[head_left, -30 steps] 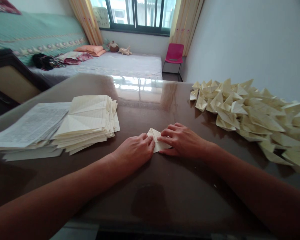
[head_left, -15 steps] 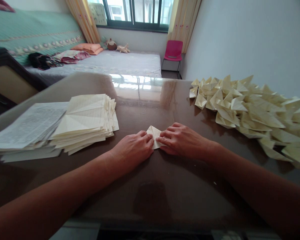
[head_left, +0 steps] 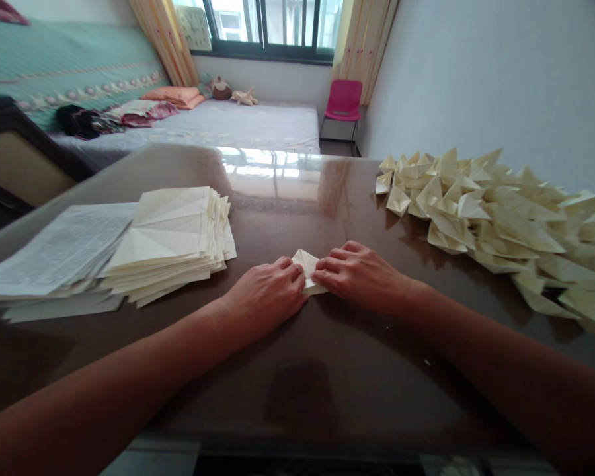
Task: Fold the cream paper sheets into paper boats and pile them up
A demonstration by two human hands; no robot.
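On counter (head_left: 218,390), btwn hands: small folded paper (head_left: 305,260). L hand (head_left: 270,289) fingers bunched, pressing its L side; R hand (head_left: 359,274) fingers drawn closer together vs 1s ago, pressing R side, so paper's prob. steadied both sides.

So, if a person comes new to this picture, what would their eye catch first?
Probably the big heap of folded cream paper pieces, spread over the table's right side. Next, the bright pink chair under the window's right end, then both hands, left and right, on a small folded paper mid-table.
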